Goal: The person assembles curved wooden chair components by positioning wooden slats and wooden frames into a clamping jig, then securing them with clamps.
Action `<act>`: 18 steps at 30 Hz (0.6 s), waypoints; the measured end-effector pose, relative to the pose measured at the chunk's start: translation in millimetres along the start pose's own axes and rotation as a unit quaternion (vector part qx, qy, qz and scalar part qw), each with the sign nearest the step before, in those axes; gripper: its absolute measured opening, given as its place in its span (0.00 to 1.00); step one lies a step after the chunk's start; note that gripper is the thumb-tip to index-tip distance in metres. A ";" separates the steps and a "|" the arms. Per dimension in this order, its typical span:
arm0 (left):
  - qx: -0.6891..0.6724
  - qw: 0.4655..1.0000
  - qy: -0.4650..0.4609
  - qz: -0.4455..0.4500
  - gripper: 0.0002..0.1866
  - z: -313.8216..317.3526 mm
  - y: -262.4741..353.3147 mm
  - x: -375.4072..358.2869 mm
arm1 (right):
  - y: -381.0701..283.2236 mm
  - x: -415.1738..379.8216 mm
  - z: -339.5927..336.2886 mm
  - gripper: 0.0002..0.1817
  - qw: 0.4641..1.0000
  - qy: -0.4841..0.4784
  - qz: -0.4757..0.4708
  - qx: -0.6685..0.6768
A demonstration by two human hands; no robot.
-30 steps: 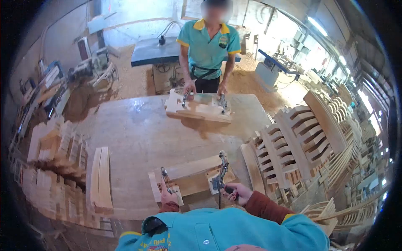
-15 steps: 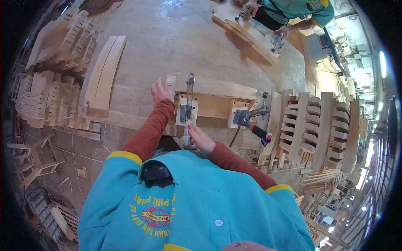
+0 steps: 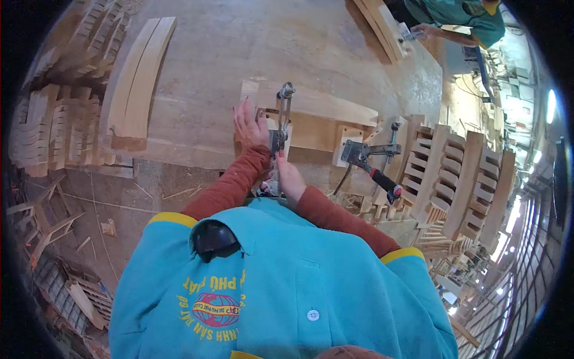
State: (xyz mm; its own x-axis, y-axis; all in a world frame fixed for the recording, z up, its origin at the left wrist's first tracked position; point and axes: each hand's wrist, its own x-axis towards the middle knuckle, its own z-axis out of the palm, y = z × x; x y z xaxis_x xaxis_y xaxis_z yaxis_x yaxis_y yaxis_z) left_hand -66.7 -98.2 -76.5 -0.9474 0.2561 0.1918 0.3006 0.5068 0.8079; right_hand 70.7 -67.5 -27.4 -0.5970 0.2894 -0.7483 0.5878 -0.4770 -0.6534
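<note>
At the table's near edge, my left hand (image 3: 251, 128) lies with fingers stretched forward, beside the near toggle clamp (image 3: 278, 134) and touching the end of a pale wooden piece (image 3: 317, 103). My right hand (image 3: 289, 178) is closed round the clamp's handle, of which only part shows below the fingers. The wooden piece lies crosswise on the table in a wooden fixture. To the right, a second toggle clamp (image 3: 357, 153) is mounted on a light plate, its black and red handle (image 3: 385, 182) pointing down and right.
Two long curved boards (image 3: 140, 78) lie at the left of the table (image 3: 209, 66). Stacked wooden parts (image 3: 45, 128) stand farther left. Slotted wooden parts (image 3: 445, 173) stand at the right. A co-worker (image 3: 460, 21) works behind curved boards (image 3: 379, 27) at the upper right.
The view has shifted. My left hand has moved right, closer to the near clamp, and its fingers now point forward. The clamp's upper arm has changed its tilt. The co-worker's hand has moved.
</note>
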 end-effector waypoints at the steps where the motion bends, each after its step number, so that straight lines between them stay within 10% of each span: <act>1: -0.008 1.000 -0.015 -0.014 0.27 3.9 0.7 -6.0 | -0.3 3.3 2.6 0.30 0.998 0.000 -0.043 -0.049; 4: 0.074 0.996 -0.036 -0.032 0.29 17.3 -8.5 -17.1 | -39.2 -25.7 19.7 0.29 0.990 0.000 0.099 0.098; 11: 0.060 0.994 -0.080 -0.033 0.29 13.6 -2.6 -11.4 | -16.7 -11.1 21.3 0.29 0.995 0.074 0.060 -0.030; 18: 0.063 0.988 -0.126 -0.067 0.31 23.1 -22.3 -6.4 | -115.1 -93.0 12.7 0.25 0.927 -0.124 0.256 0.246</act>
State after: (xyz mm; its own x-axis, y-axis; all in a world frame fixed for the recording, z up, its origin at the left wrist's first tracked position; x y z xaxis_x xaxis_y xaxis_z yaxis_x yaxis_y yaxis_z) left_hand -64.8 -92.1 -108.6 -0.9270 0.3688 -0.0691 0.2015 0.6447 0.7374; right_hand 51.7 -50.0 118.8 -0.4513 -0.2494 -0.8568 0.5448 -0.8374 -0.0433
